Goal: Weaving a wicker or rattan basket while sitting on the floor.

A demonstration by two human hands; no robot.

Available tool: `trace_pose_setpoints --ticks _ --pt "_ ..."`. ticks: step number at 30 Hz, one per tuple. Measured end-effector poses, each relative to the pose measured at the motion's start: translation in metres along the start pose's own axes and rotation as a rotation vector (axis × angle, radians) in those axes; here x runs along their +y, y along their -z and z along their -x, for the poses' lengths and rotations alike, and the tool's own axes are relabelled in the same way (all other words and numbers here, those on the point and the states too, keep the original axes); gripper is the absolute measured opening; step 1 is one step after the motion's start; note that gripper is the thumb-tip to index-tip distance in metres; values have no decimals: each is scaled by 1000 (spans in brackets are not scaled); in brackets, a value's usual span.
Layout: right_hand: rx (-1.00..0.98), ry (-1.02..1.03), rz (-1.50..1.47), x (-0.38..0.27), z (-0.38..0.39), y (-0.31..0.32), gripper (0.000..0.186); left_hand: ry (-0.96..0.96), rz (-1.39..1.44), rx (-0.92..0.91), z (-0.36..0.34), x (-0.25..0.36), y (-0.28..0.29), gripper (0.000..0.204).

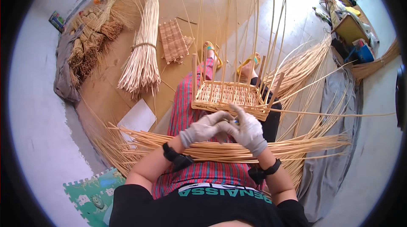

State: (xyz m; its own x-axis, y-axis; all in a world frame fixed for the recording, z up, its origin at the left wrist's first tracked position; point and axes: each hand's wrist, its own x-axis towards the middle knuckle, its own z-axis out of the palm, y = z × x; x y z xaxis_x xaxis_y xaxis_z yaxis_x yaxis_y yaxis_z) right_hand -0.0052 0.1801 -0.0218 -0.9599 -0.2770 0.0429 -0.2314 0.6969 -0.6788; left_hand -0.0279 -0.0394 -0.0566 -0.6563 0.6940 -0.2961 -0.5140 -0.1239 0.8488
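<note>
The left hand and right hand are together, their grip unclear. Loose canes lie under the wrists; a woven basket sits just beyond, a tied bundle farther left.

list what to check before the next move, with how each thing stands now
1. White-gloved left hand and white-gloved right hand both covered: ok.
2. Rectangular tan wicker basket supported: ok, it appears to rest across the knees.
3. Bundle of long straight tan canes within reach: ok, it lies across the lap.
4. Long thin pale cane tucked in: not ok, it sticks out past the basket's right side.
5. Grip secure on something: cannot tell, fingers overlap.
</note>
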Motion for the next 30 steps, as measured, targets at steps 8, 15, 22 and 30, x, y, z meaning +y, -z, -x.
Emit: trace_pose_setpoints --ticks 8,15,22,30 --pt "245 34 373 39 -22 93 39 -30 -257 144 0 79 33 15" --pt "488 -5 503 104 -56 160 23 -335 -725 764 -37 142 143 10" --pt "483 -7 307 125 -73 152 20 -451 -309 670 -57 105 152 23" --pt "83 -292 81 124 -81 183 30 -352 -308 676 -45 119 154 25"
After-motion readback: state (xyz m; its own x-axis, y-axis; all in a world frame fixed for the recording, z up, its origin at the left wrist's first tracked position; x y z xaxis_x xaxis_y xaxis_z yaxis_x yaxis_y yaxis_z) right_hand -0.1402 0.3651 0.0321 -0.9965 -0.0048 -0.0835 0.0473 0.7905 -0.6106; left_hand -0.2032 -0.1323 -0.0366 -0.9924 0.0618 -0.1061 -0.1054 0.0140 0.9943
